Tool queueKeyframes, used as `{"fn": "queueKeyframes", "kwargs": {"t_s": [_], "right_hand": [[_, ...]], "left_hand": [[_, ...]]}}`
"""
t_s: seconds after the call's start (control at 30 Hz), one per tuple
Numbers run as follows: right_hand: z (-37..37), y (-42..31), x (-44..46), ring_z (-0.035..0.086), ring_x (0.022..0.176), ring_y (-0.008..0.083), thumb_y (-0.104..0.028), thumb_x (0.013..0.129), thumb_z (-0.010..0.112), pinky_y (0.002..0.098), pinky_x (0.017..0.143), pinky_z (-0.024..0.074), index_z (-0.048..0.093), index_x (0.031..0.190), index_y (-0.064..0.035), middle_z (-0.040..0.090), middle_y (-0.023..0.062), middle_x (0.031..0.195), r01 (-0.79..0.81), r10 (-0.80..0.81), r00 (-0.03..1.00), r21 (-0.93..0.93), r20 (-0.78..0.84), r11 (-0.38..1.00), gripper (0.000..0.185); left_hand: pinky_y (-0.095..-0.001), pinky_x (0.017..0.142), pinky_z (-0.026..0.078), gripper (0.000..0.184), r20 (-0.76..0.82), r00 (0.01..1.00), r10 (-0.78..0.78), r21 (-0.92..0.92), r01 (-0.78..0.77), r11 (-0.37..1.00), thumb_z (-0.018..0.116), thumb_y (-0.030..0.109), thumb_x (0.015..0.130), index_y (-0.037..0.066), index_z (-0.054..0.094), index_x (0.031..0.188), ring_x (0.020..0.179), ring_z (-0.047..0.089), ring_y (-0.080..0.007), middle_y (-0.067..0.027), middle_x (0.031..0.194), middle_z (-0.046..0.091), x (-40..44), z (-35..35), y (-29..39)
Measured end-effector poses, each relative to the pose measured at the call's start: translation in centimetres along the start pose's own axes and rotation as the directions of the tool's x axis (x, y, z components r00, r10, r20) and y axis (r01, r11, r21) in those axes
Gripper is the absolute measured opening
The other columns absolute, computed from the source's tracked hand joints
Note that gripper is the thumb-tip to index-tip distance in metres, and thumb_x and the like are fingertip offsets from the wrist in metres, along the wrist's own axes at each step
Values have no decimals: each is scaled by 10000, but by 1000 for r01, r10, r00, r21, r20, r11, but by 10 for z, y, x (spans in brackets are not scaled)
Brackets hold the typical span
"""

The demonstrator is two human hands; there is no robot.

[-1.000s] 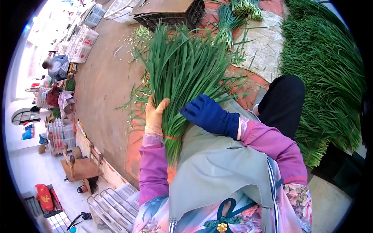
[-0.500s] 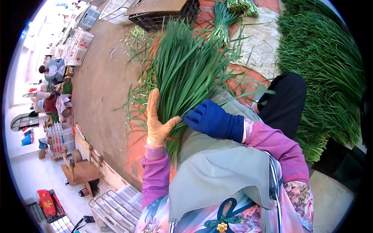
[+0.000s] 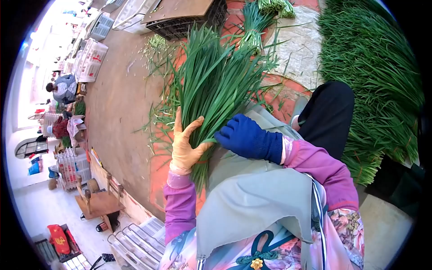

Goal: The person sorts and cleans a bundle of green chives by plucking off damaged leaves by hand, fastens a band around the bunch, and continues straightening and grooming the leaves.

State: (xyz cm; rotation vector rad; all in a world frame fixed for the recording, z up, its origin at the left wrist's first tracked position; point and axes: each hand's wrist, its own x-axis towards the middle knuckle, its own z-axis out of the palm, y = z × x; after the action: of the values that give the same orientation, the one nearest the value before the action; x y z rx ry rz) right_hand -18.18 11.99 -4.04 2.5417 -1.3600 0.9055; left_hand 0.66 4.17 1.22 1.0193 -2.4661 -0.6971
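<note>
A thick bunch of garlic chives (image 3: 211, 85) lies across my lap, leaf tips pointing away from me. My left hand (image 3: 186, 146), in a tan rubber glove, cradles the bunch from its left side, with the thumb across it and the index finger raised. In a dark blue knit glove, my right hand (image 3: 245, 137) is closed at the bunch's right edge. A green chive leaf (image 3: 209, 140) runs from my left thumb to the right fingertips, which appear to pinch it. The pale lower stems stick out below my left hand.
A big heap of chives (image 3: 369, 81) lies on the right. Tied bunches (image 3: 255, 24) rest on a pale sack (image 3: 297, 45) ahead. Further left are a black crate (image 3: 189, 24), a small wooden stool (image 3: 101, 204), white baskets (image 3: 90, 58) and a seated person (image 3: 64, 87).
A loose leaf in the air right of my right hand is gone. My left fingers have spread and bent over the bunch. The right hand stays close to the same spot.
</note>
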Motion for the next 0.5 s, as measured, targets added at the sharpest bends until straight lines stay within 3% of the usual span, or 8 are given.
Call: {"fn": "queueKeyframes", "kwargs": {"t_s": [0.03,0.1,0.17,0.2,0.3,0.37,0.4,0.5], "right_hand": [[3,0,-2,521,782,187,-185,696,533,341,656,401,564,1027,-93,520,20,842,-15,13,997,32,71,999,344],[5,3,-2,535,830,199,-198,696,548,352,687,418,566,1028,-94,540,34,884,-33,24,989,61,144,998,349],[8,4,4,526,963,230,-232,698,596,416,827,412,546,1083,-101,545,65,1005,-38,62,983,141,-170,989,410],[5,4,8,526,963,230,-232,698,596,416,827,412,546,1083,-101,545,65,1005,-38,62,983,141,-172,989,410],[-3,7,13,492,1054,252,-266,680,646,482,935,343,515,1134,-107,523,81,1085,-131,142,979,82,-148,988,499],[9,9,4,489,1051,257,-273,671,667,532,953,298,483,1180,-113,512,77,1093,-137,130,990,142,55,980,564],[11,8,2,489,1051,257,-273,671,667,532,953,298,483,1180,-113,512,77,1093,-135,128,990,142,52,981,564],[17,3,-2,484,1062,253,-267,662,678,486,947,332,497,1170,-109,516,83,1078,-149,127,983,177,129,973,562]], "left_hand": [[-366,981,356,574,4,1000,4,-1,-4,1000,771,33,519,74,597,1065,1288,276,-315,-198,1266,440,0,1,-4],[-366,990,341,449,-52,999,-13,-90,8,996,718,-10,583,31,603,1015,1303,255,-287,-123,1099,583,2,7,-13],[-365,992,335,364,-94,994,-58,-116,47,992,677,-42,627,17,607,979,1304,255,-266,-71,1005,627,5,12,-11],[-362,995,330,331,-112,991,-69,-104,58,993,672,-40,641,17,611,962,1301,262,-261,-73,1013,623,5,14,-13],[-342,1003,312,241,-121,971,-206,-256,170,952,643,-41,690,9,619,925,1279,305,-258,-77,1011,619,7,19,-12],[-333,1001,305,230,-187,938,-291,-422,191,886,620,-57,703,-1,616,926,1266,330,-255,-82,1005,615,9,22,-16],[-333,991,313,234,-228,950,-212,-267,149,952,608,-58,716,-11,615,945,1230,374,-248,-90,1011,608,9,22,-22],[-341,989,315,236,-253,935,-248,-221,194,956,603,-44,729,-11,615,963,1197,398,-244,-100,1014,604,4,19,-27]]}}
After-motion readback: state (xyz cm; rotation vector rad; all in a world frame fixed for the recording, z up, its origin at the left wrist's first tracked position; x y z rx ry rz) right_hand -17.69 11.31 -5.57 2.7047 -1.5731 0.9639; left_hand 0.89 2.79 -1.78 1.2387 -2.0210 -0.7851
